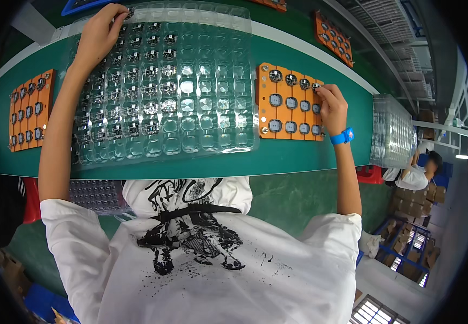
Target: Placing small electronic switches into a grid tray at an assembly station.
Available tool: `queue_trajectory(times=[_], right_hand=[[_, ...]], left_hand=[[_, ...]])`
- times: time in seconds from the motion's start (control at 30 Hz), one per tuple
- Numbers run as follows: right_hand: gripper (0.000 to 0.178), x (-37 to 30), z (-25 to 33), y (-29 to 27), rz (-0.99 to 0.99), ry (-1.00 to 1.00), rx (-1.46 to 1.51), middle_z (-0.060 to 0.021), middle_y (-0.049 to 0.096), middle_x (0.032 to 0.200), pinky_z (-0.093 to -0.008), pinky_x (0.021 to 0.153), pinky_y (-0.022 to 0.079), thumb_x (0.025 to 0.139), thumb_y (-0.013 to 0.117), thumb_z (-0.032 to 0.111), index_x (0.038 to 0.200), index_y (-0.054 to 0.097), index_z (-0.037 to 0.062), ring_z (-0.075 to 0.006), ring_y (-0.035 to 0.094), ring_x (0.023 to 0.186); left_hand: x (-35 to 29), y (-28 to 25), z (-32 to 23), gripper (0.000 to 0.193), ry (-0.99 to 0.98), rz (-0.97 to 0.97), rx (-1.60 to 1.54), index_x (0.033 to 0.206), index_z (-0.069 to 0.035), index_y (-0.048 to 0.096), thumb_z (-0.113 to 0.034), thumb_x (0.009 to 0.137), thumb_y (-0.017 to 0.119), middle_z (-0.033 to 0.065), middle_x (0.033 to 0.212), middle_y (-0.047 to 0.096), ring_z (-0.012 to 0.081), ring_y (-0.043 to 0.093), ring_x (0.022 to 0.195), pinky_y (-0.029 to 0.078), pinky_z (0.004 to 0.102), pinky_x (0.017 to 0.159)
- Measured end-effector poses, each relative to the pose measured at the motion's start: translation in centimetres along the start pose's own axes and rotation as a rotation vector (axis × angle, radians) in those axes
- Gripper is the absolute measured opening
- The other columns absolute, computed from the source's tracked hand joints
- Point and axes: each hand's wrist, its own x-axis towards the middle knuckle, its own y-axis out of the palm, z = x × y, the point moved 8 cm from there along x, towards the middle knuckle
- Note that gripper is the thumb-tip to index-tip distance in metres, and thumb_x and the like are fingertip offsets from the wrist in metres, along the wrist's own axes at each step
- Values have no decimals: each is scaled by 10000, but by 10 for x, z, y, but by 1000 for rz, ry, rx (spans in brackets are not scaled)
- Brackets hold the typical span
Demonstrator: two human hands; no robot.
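At the far left corner of a clear plastic blister tray (207,125), my left hand (101,33) pinches a small dark electronic part (130,12) between thumb and fingertips. Similar dark and silver parts (150,71) fill many of the tray's pockets on its left side; the pockets on its right hold none. My right hand (333,107), with a blue band at the wrist, is closed at the far right corner of an orange fixture plate (283,110). Its fingertips hold another small part (315,86) at the end of the far row. Other parts sit in that row; the nearer rows show grey seats.
A second orange fixture (24,116) lies at the left of the green table (201,168). Another orange fixture (333,39) stands beyond the table's far edge. Stacked clear trays (391,132) are at the right end. A person (414,175) sits farther right.
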Motion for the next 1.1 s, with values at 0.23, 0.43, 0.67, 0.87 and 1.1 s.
queue_trajectory(times=[0.23,0.43,0.67,0.87,1.1], right_hand=[[234,2,0,1,8,-4,-20,-129,617,906,-293,672,529,767,495,-178,914,615,-42,-237,641,765],[244,-3,6,2,-24,-67,-74,-127,623,916,-298,667,531,764,502,-176,932,615,-41,-235,645,756],[126,0,-4,-3,-63,88,75,-110,601,863,-281,629,498,802,548,-111,868,627,-38,-211,606,721],[81,6,-10,-1,53,145,102,-116,595,857,-296,633,484,825,563,-75,853,624,-30,-230,603,737],[73,1,3,2,15,13,-53,-135,625,898,-337,676,516,828,581,-48,888,617,-31,-283,632,802]], left_hand=[[0,-1,1,131,7,-2,13,1008,-15,587,-93,911,549,95,863,607,193,520,632,424,281,601],[0,0,-1,134,-1,5,10,1012,-14,588,-97,913,551,91,872,613,184,520,641,426,273,605],[-1,0,0,135,-5,9,22,1015,-18,591,-99,914,550,89,867,612,181,512,630,422,275,597],[-1,0,2,138,9,3,26,1017,-19,591,-102,914,553,94,860,611,181,509,623,420,277,591],[-3,0,-1,135,26,-5,0,1021,-22,584,-102,917,549,91,846,608,179,507,621,422,276,590]])
